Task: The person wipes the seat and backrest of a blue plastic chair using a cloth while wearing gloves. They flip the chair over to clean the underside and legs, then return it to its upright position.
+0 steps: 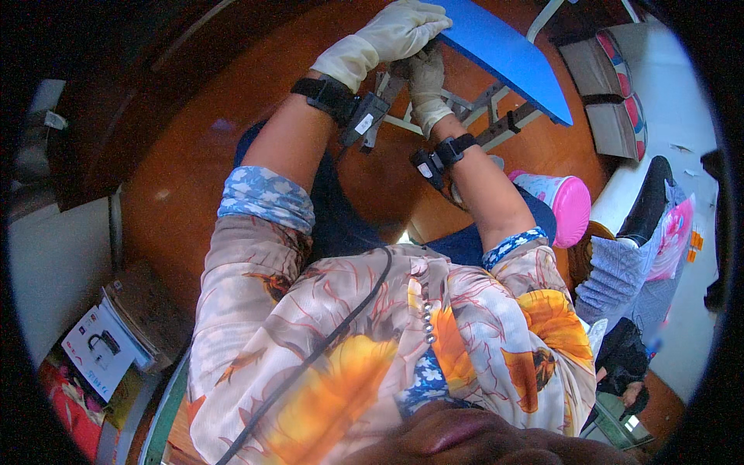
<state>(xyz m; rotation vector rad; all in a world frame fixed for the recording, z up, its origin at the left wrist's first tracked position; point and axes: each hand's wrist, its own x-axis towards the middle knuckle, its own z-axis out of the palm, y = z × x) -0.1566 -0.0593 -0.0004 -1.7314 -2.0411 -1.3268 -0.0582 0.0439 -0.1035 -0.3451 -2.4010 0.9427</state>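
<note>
A blue board (500,52) slants across the top of the view, with a metal frame (494,110) of bars beneath it. My left hand (401,29), in a cream rubber glove, has its fingers over the board's near left edge. Below that, in shadow, my right hand (428,78) wears a similar glove and reaches up under the same edge, by the metal bars. Its fingertips are partly hidden, so what they hold does not show. Black straps with small devices circle both wrists.
A pink-lidded bin (569,212) stands beside my right knee. Cushioned seats (610,93) line the right side. Folded cloth (616,279) lies lower right, near another person (625,366). A printed box (99,351) sits lower left. A black cable (325,346) crosses my chest.
</note>
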